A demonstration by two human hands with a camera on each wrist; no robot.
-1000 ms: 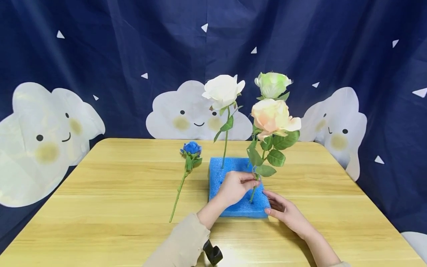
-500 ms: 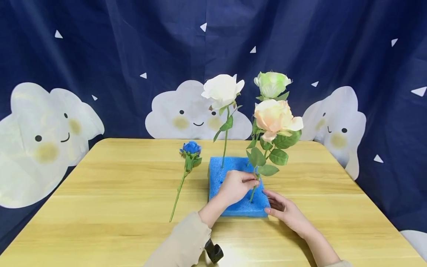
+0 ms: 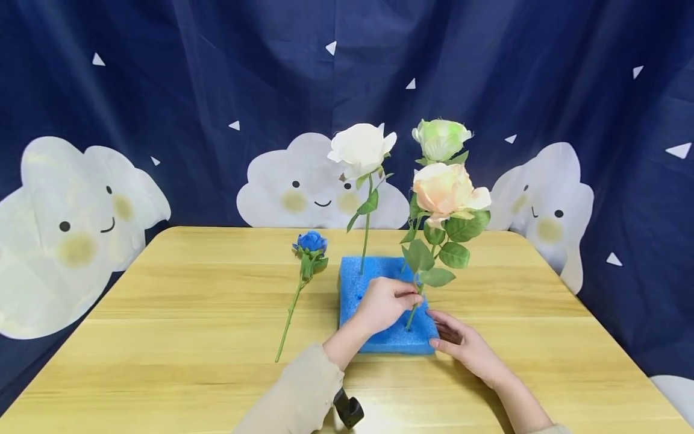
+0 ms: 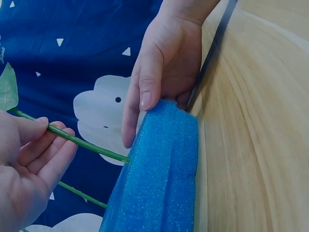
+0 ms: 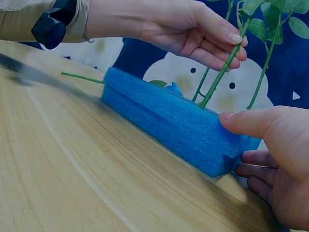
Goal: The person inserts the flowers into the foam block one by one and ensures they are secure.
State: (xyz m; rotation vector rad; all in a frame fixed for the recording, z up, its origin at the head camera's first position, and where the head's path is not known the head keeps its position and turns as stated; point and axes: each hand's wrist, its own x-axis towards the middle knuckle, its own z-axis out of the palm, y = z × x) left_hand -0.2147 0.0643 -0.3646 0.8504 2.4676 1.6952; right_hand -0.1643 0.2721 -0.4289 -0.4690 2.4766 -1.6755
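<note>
My left hand (image 3: 382,306) pinches the green stem of a peach rose (image 3: 447,191) between thumb and fingers. The stem's lower end (image 5: 210,94) stands in the top of a blue foam block (image 3: 393,345), leaning slightly right. My right hand (image 3: 470,351) holds the block at its right end, its thumb (image 5: 244,121) at the near corner and the other fingers along the side. A white rose (image 3: 362,149) and a green-tinted rose (image 3: 441,138) rise from the block's far part. The peach bloom overlaps the green rose's stem in the head view.
A blue flower (image 3: 311,242) lies on the wooden table (image 3: 190,337), left of the block, its stem toward me. A small hole (image 3: 358,296) shows in the foam's top. A dark blue curtain (image 3: 217,78) with clouds hangs behind the table.
The peach rose's bloom has shifted slightly right since a second ago, while my left hand keeps its pinch on the stem. My right hand stays at the foam block.
</note>
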